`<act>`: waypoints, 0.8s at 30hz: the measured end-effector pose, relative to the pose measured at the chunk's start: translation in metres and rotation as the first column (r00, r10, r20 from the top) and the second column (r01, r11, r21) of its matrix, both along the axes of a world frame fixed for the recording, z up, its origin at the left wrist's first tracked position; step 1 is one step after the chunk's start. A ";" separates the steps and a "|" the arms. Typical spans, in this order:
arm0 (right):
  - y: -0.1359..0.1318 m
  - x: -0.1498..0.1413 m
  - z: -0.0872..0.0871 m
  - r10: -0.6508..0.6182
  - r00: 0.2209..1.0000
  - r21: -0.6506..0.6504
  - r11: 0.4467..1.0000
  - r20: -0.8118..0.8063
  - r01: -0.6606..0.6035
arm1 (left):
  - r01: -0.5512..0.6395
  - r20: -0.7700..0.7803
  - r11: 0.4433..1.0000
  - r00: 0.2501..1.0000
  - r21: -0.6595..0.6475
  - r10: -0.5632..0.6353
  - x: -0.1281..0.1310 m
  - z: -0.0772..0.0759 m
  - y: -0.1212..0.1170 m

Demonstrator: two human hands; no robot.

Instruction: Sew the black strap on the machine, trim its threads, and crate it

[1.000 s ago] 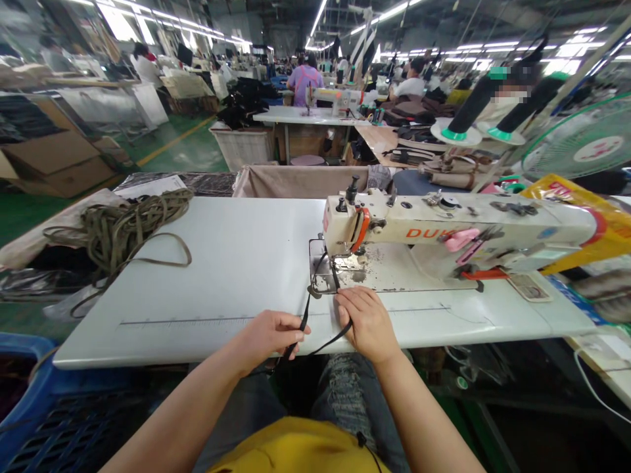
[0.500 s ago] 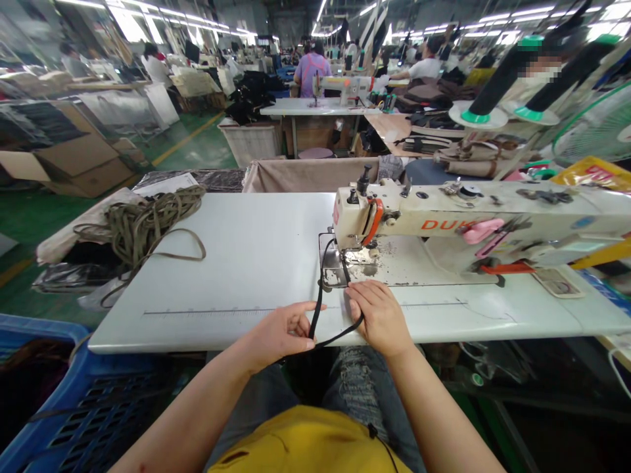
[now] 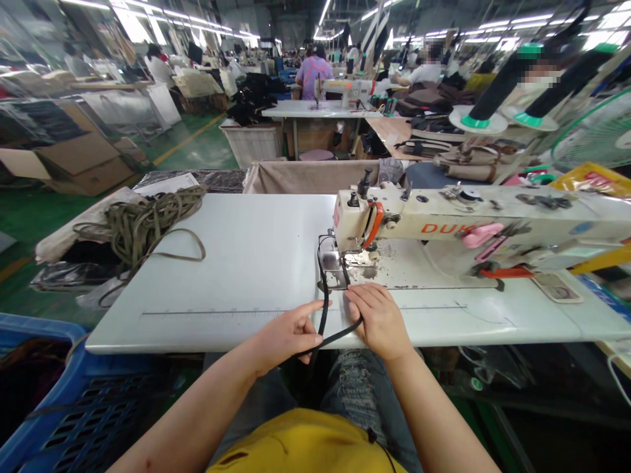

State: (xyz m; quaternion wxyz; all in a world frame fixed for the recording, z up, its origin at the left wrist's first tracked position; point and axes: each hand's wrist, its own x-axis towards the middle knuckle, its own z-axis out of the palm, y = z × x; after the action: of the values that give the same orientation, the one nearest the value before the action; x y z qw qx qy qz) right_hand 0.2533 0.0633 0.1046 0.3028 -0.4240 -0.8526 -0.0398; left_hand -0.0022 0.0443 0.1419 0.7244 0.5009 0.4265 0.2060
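Plainly, the table (image 3: 256, 263) has a pale, smooth top that likely lets narrow goods slide, so guiding should need only light pressure. The machine (image 3: 434, 210) on it is hard, cream-coloured metal, worn on its flat bed; meeting its foot squarely seems wise. Left of the machine, olive webbing (image 3: 142, 226) lies in flat, limp loops, best kept clear of the work. Just in front of the machine, the right hand (image 3: 377, 320) has its fingers pressed together, holding the strap (image 3: 342, 334); keeping it flat there should prevent twisting. In front and to the left of the machine, the left hand (image 3: 286, 338) stretches its index across the strap, the others curled; whether the thumb pinches, I cannot tell. The strap itself, black, narrow and pliant, loops from the machine's needle area past both hands; slack without kinks should help it run straight.
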 end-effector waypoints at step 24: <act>0.000 -0.002 0.003 -0.005 1.000 0.010 1.000 -0.002 0.005 | -0.045 -0.061 0.993 0.997 -0.107 0.039 0.005 0.004 -0.005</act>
State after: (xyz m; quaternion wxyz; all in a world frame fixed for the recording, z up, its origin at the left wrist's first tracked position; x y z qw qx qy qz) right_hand 0.2514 0.0631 0.1078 0.3055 -0.4246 -0.8511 -0.0445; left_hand 0.0025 0.0393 0.1462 0.7331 0.4577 0.4688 0.1828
